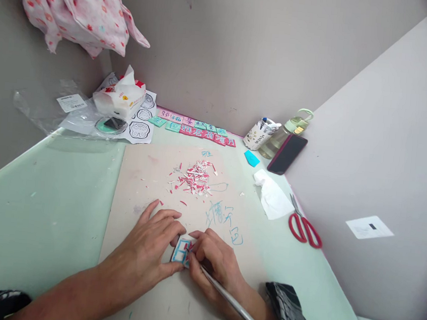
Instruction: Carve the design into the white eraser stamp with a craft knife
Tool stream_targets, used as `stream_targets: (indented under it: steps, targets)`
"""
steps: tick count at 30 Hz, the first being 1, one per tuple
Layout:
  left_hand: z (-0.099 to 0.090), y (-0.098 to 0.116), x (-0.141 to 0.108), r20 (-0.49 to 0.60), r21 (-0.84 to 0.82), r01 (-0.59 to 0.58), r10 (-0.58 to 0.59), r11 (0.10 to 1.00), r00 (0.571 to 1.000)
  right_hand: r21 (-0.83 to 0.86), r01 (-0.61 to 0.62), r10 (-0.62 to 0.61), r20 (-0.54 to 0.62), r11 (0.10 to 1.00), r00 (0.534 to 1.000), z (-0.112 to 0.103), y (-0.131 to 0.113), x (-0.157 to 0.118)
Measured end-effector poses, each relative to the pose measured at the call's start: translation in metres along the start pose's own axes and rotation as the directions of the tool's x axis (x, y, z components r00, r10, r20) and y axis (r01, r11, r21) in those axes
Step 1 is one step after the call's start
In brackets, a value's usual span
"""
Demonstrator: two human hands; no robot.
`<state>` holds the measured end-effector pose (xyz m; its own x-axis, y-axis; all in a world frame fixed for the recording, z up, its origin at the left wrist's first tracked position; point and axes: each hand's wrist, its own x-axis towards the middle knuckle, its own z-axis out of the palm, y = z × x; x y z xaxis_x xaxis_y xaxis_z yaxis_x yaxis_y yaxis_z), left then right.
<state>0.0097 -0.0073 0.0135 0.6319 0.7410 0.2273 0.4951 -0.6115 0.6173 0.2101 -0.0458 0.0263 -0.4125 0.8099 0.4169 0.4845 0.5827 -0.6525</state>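
Near the bottom centre a small white tile (180, 251) with blue and red marks lies on the beige board (132, 183). My left hand (146, 248) grips its left side between thumb and fingers. In my right hand (215, 262) is a slim silver tool (233, 301), held like a pen. Its tip is down on the tile's right part, which my fingers partly cover. Beyond my hands sits a pile of red and white shavings (197, 177), with loose bits around it. Blue characters (217, 213) are drawn on the board.
Pink, green and red character tiles (197, 132) line the back edge. A tissue pack (119, 99) stands back left. To the right are a pen cup (256, 135), a bottle (275, 140), a phone (288, 154), a crumpled tissue (273, 196) and red scissors (304, 229).
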Motion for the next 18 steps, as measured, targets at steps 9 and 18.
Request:
stream_targets:
  steps: [9,18]
  targets:
    - [0.0027,-0.0003,-0.0012,-0.025,-0.006,-0.002,0.002,1.000,1.000,-0.037,-0.036,0.034,-0.048,0.999,0.998,0.0036,0.0090,-0.0056]
    - [0.0025,-0.0003,-0.0007,-0.029,-0.001,-0.008,0.008,1.000,1.000,-0.015,-0.068,0.068,-0.023,0.998,0.997,0.0036,0.0092,-0.0060]
